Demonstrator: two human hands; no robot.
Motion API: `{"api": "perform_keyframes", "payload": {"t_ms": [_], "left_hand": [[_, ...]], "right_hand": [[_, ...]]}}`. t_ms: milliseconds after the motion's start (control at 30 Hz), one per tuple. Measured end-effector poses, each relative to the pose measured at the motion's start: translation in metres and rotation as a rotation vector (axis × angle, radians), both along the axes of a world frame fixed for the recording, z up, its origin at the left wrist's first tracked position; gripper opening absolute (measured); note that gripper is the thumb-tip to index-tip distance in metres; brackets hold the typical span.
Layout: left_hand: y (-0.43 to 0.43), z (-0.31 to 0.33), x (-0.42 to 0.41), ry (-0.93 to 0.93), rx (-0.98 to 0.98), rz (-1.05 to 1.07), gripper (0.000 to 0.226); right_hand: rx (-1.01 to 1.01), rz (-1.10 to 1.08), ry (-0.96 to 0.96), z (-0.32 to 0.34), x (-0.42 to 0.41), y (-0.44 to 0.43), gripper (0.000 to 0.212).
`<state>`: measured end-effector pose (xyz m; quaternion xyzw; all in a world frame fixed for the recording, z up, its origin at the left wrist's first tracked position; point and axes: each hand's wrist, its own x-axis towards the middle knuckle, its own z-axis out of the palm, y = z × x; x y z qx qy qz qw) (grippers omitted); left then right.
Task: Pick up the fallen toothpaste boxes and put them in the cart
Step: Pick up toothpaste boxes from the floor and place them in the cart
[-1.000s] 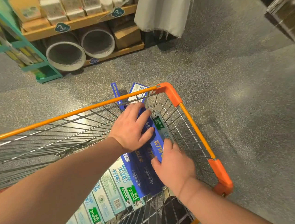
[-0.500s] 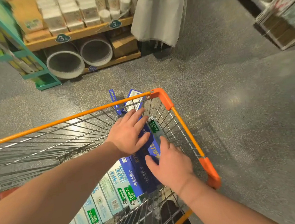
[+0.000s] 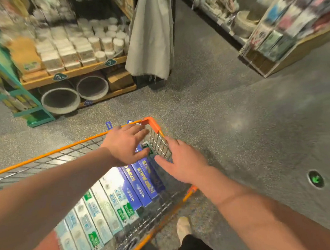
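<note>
Both my grips are empty, fingers spread: the left grip (image 3: 128, 146) hovers over the far corner of the orange-rimmed wire shopping cart (image 3: 62, 150), the right grip (image 3: 183, 164) just beside it. Under them the long cardboard toothpaste boxes (image 3: 107, 207) lie side by side in the cart, dark blue nearest, pale white-green further off. I judge them light, stiff yet crushable, slick, best pinched across the narrow sides mid-length. Their green tags (image 3: 127, 210) read "DARLIE"; the blue boxes' yellow script (image 3: 133, 175) is too blurred.
</note>
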<state>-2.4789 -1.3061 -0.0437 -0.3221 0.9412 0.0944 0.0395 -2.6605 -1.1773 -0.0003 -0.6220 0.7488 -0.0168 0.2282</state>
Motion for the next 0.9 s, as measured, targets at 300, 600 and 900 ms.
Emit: {"api": "perform_keyframes", "payload": {"t_ms": [300,600,900], "left_hand": [[0.041,0.088,-0.056,-0.060,-0.144,0.091,0.091],[0.121,0.147,-0.155,-0.009,-0.157,0.322,0.081],[0.119,0.156,-0.228,0.003,-0.154,0.433,0.078]], "right_hand": [[-0.065,0.151,-0.043,0.078,-0.078,0.024,0.081],[-0.187,0.335,-0.056,0.138,-0.197,0.067,0.086],[-0.120,0.425,-0.068,0.143,-0.259,0.030,0.088]]}}
